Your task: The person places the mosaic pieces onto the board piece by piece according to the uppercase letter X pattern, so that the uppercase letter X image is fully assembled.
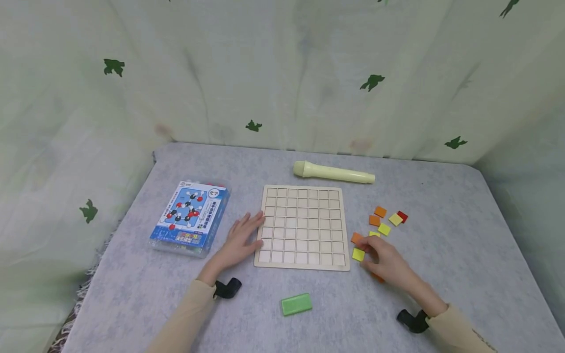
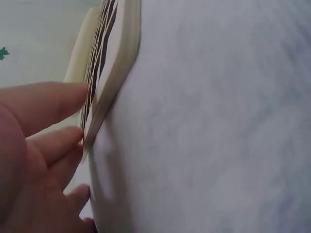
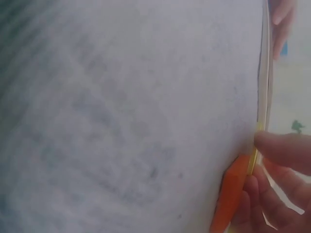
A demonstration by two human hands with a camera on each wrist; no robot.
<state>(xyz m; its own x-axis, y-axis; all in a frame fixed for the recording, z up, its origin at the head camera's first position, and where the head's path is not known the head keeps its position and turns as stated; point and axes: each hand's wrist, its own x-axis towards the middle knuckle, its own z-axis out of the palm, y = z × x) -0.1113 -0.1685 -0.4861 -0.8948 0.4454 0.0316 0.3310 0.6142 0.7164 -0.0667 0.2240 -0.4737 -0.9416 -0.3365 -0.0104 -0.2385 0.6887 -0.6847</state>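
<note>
A square wooden grid board [image 1: 302, 226] lies in the middle of the table. My left hand [image 1: 240, 242] rests at its left edge, fingers extended and thumb apart; in the left wrist view the fingertips [image 2: 77, 99] touch the board's side. By the board's lower right edge, my right hand [image 1: 388, 260] pinches a small yellow tile [image 1: 358, 254] between thumb and fingers. The right wrist view shows that tile edge-on, with an orange tile [image 3: 231, 191] close by. Other orange tiles [image 1: 380, 212], yellow tiles [image 1: 384, 229] and a red tile [image 1: 402, 216] lie beyond this hand, which partly covers some.
A pale yellow microphone-shaped stick [image 1: 335, 172] lies behind the board. At the left is a clear plastic box with a blue molecule-picture cover [image 1: 190, 215]. A green rectangular block [image 1: 296, 304] sits in front of the board. Pale curtains [image 1: 282, 73] surround the grey-clothed table.
</note>
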